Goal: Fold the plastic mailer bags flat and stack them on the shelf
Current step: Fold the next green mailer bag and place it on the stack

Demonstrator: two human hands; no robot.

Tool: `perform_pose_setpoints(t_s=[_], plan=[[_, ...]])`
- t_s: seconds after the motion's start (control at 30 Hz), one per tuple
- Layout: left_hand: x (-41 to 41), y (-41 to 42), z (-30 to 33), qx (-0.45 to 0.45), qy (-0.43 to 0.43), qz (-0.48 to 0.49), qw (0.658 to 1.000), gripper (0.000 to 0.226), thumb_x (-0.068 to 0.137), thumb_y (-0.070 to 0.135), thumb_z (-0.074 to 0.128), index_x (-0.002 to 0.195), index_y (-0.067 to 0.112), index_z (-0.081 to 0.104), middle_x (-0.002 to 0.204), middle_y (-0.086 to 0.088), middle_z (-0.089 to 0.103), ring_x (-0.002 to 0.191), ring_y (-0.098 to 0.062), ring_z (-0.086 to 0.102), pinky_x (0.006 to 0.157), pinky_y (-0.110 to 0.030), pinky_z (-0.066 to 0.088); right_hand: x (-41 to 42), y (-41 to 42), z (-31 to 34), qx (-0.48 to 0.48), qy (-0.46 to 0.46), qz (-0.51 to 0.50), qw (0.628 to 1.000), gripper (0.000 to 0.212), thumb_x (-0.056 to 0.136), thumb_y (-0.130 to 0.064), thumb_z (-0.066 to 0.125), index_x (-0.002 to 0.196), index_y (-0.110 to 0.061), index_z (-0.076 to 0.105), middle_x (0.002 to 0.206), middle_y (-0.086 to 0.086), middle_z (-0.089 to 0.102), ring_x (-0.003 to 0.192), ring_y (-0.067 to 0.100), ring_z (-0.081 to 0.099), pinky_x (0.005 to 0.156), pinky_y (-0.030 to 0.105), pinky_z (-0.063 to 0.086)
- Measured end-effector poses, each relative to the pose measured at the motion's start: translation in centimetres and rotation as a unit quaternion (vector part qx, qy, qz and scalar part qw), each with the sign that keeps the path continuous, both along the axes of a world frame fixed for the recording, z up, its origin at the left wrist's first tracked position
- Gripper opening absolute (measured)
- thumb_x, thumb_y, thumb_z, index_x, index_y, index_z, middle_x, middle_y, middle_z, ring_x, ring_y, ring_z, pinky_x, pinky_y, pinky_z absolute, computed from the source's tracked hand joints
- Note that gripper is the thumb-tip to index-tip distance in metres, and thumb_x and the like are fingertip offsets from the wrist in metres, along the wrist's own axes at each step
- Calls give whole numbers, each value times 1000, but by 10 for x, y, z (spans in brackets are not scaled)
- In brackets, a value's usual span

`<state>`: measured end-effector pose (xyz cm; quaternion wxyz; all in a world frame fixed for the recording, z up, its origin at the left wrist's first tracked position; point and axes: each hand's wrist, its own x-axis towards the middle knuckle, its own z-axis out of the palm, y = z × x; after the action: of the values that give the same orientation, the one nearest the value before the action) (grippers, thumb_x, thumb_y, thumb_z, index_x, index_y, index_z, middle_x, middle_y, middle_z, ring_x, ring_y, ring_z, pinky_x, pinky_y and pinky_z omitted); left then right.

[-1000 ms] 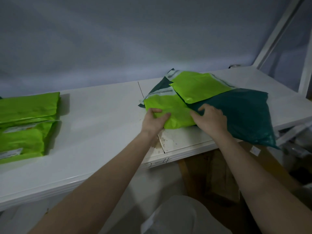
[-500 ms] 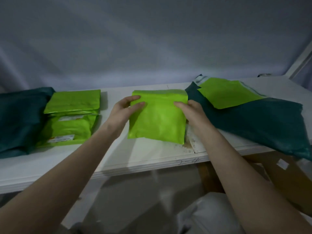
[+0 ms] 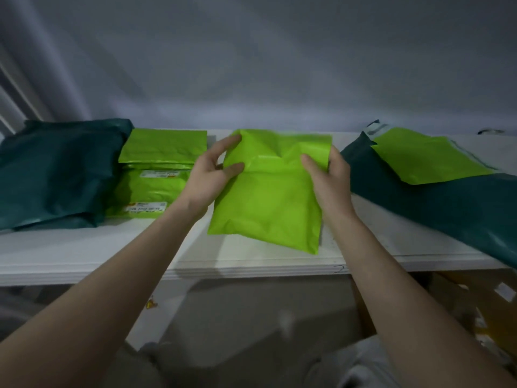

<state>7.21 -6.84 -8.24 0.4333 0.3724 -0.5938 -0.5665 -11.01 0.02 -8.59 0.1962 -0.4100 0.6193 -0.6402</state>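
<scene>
Your left hand [image 3: 208, 179] and right hand [image 3: 331, 177] each pinch a top corner of the lime-green mailer bag [image 3: 268, 197], its lower edge on the white shelf [image 3: 84, 250], right of the folded green stack [image 3: 156, 175].

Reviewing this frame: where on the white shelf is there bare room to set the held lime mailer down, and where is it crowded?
Bare shelf runs along the front edge, and behind the held lime mailer, gripped by left hand and right hand. Crowded: left, dark green bag beside the lime stack; right, the long dark green mailer under another lime mailer.
</scene>
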Motion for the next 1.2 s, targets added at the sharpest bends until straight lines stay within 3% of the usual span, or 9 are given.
perform_pose_setpoints(t_s=[0.13, 0.23, 0.37, 0.5, 0.6, 0.7, 0.8, 1.03, 1.2], plan=[[2, -9, -6, -82, -52, 29, 995, 58, 88, -2, 56, 138, 23, 40, 148, -1, 37, 135, -17, 38, 113, -37, 31, -2, -3, 1, -21, 11, 40, 999, 20, 87, -4, 61, 101, -17, 54, 92, -1, 65, 79, 7, 62, 72, 22, 50], [1, -13, -23, -70, -151, 34, 985, 63, 88, 0, 57, 144, 14, 31, 151, -5, 27, 139, -20, 28, 117, -35, 22, -5, -5, -12, 112, -1, 57, 992, 44, 81, 2, 61, 115, -21, 43, 98, 7, 64, 76, 9, 60, 65, 21, 49], [-5, -11, -39, -93, -317, -22, 944, 73, 88, -3, 51, 149, 10, 13, 156, -12, 6, 145, -21, 8, 110, -17, 8, -4, -7, -31, 222, 124, 37, 966, 65, 82, 1, 55, 135, -23, 27, 85, 4, 58, 65, 11, 53, 53, 15, 42], [-9, -6, -44, -113, -399, -5, 910, 76, 87, 4, 52, 150, 14, 10, 156, -16, -1, 145, -27, 4, 113, -27, 12, 0, -8, -43, 238, 194, 43, 951, 62, 84, 3, 52, 137, -20, 29, 114, 11, 52, 92, 25, 55, 66, 30, 41], [-12, -1, -49, -155, -436, -1, 886, 65, 91, 11, 50, 148, 12, 19, 156, -17, 7, 144, -30, 11, 115, -35, 17, 5, -6, -45, 315, 299, 21, 900, 49, 89, -10, 52, 136, -11, 36, 129, 16, 38, 120, 32, 37, 90, 35, 38], [-15, 5, -51, -217, -453, -27, 864, 53, 93, 24, 35, 142, 6, 33, 149, -17, 30, 137, -31, 27, 113, -32, 18, 16, -1, -43, 293, 393, -15, 871, 37, 94, -22, 47, 128, -7, 47, 128, 16, 41, 121, 33, 35, 92, 41, 38], [-15, 11, -57, -251, -485, -81, 834, 65, 83, 34, 23, 139, 7, 38, 143, -15, 42, 137, -28, 32, 113, -33, 20, 32, 4, -47, 255, 432, 40, 864, 37, 97, -28, 41, 124, -4, 51, 127, 15, 47, 121, 32, 41, 94, 42, 38], [-9, 13, -73, -241, -526, -151, 802, 50, 101, 36, 22, 149, 19, 18, 158, 1, 10, 146, -15, 8, 118, -33, 7, 41, 10, -67, 338, 462, 141, 808, 54, 101, -39, 21, 150, -17, 16, 159, 0, 10, 146, 17, 5, 117, 42, 6], [-5, 22, -76, -274, -497, -122, 814, 82, 77, 53, -2, 148, 21, 22, 157, -3, 18, 145, -19, 13, 118, -34, 12, 44, 12, -69, 333, 480, 128, 801, 56, 99, -43, 24, 151, -25, 13, 159, 2, 9, 146, 24, 2, 117, 47, 5]])
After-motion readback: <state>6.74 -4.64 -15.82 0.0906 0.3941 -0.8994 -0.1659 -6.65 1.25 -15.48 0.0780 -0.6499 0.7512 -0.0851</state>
